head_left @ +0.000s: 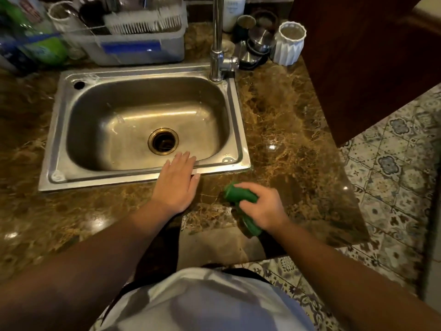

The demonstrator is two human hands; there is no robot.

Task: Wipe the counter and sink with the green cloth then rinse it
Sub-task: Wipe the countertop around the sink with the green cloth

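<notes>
On the brown marbled bench (286, 130), we stand square to the steel sink (143, 173), which is let into the top and takes up most of the view. Basin looks bare, drain open, a few wet glints on the walls. Tap (217, 39) rises at the far right corner of the rim, no water running that we can see.

Behind the sink: a clear dish rack (143, 46), crowded. Right of the tap, a white fluted cup (290, 43) and a cluster of steel lids and cups (259, 44), packed close, near the bench's back edge.

Left hand (175, 185) lies flat and open, palm down, fingers reaching over the sink's near rim; it holds nothing. Right hand (261, 206) is closed around the green cloth (241, 195), which is bunched into a roll, one end poking out toward the sink, the other trailing below the wrist. Cloth sits just right of the sink's near corner, at or just above the bench; we cannot tell if it touches.

Risks, as we judge them:
- Rolled tight, the cloth wipes a narrow stripe and would leave streaks.
- A sweep toward the back could knock the cup or lids, which stand crowded.
- Bench front edge is near; pushed water would drip onto the patterned floor (393, 182).
- The braced left hand could slip on the wet steel.
</notes>
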